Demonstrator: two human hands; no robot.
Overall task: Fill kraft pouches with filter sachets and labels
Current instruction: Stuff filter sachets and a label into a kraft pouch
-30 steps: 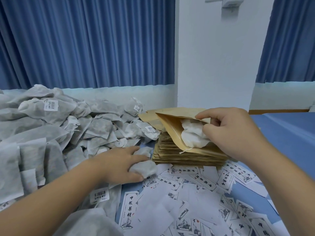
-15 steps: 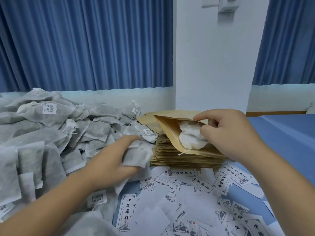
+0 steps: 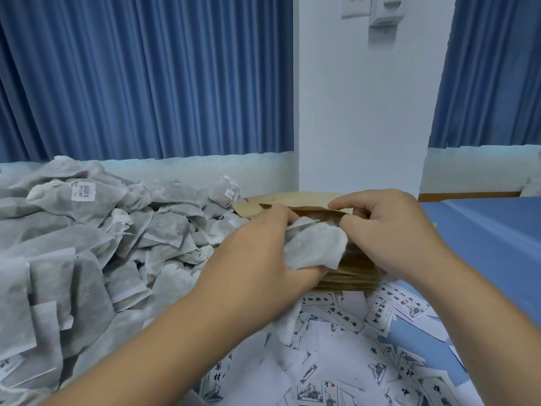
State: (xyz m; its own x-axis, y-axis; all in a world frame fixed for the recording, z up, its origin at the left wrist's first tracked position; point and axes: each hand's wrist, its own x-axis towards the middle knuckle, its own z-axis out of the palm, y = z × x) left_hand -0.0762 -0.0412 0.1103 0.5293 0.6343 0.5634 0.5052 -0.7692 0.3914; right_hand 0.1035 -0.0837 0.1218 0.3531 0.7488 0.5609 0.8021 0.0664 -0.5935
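Grey-white sachet (image 3: pixel 314 247), gripped in the left hand (image 3: pixel 263 253), sits at the mouth of a kraft pouch (image 3: pixel 317 215) whose upper lip the right hand (image 3: pixel 389 230) pinches, directly above the pouch stack (image 3: pixel 348 278). Left of the stack lies a sachet heap (image 3: pixel 87 244); in front of it, labels (image 3: pixel 345 317) litter the blue counter (image 3: pixel 483 235).

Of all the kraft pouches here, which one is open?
The top pouch: the right hand pinches its mouth open while the left hand holds a sachet at the opening. The others lie flat in the stack beneath it.
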